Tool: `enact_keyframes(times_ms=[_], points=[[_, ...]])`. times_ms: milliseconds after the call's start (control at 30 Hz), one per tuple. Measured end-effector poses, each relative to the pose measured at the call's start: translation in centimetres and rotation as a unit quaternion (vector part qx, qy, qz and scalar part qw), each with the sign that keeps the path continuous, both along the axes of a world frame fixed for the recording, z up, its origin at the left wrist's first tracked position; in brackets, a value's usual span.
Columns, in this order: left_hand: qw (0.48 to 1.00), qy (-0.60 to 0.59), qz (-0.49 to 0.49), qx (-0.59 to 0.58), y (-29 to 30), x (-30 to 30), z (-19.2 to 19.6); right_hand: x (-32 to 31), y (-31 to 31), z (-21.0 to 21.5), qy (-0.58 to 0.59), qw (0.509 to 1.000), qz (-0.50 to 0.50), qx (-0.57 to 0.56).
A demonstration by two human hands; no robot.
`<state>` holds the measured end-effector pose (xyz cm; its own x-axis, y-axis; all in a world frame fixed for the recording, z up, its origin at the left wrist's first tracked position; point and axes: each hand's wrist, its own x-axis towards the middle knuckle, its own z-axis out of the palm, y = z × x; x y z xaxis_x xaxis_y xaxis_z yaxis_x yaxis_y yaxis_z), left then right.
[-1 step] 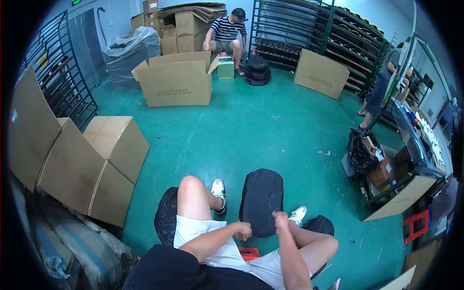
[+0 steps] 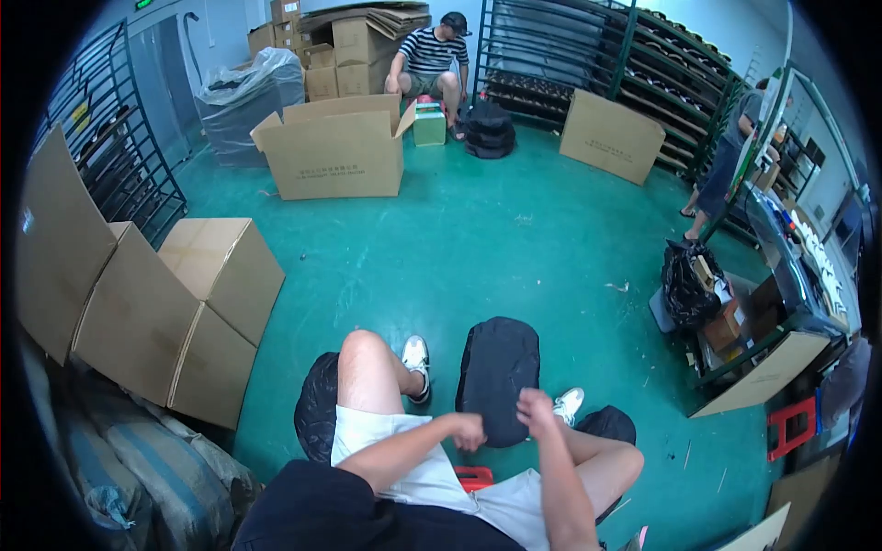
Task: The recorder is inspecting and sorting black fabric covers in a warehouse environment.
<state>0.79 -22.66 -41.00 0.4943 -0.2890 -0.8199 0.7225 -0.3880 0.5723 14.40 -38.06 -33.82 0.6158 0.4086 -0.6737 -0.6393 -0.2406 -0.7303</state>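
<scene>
A black oblong bundle (image 2: 499, 372) with a smooth, fabric-like surface lies on the floor between my feet. My left hand (image 2: 468, 432) is in front of its near left edge, fingers curled. Over its near right part, my right hand (image 2: 535, 410) is also closed, its fingers bent toward the left hand. Anything pinched in either hand is too small or hidden to make out. Whether the hands touch the bundle, I cannot tell. Another dark bundle (image 2: 317, 409) sits beside my left leg, and a third black one (image 2: 608, 427) is partly hidden by my right leg.
An open cardboard box (image 2: 338, 165) stands ahead, near a seated person (image 2: 432, 64) with a green box and stacked black bundles. Cartons (image 2: 220, 275) and woven sacks (image 2: 156, 468) line my left. At right are a cluttered workbench (image 2: 790, 266) and a red stool (image 2: 792, 430).
Both hands have shifted slightly and come a little nearer each other, still closed. The bundle lies in the same place; the whole view has moved a touch.
</scene>
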Motion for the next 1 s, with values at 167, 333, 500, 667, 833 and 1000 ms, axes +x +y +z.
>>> enact_keyframes(times_ms=[167,333,500,667,833,1000], points=[[0.937,-0.218,0.166,-0.217,5.5,1.7,16.0,2.6,-0.4,16.1,-0.003,0.904,0.123,0.409],[0.604,-0.218,0.483,-0.596,14.0,1.9,22.1,5.0,0.1,20.0,0.068,0.818,0.008,0.572],[0.561,-0.198,0.649,-0.475,18.8,2.5,21.7,7.1,2.4,14.9,0.227,0.874,0.059,0.426],[0.708,-0.254,0.388,-0.532,12.9,2.9,27.3,7.7,5.1,15.2,0.265,0.756,0.205,0.562],[0.56,-0.416,0.301,-0.65,11.5,5.6,29.9,7.3,6.3,20.3,0.108,0.697,0.103,0.701],[0.726,-0.169,0.54,-0.392,15.9,11.8,16.1,11.7,7.0,9.4,0.081,0.926,0.094,0.357]])
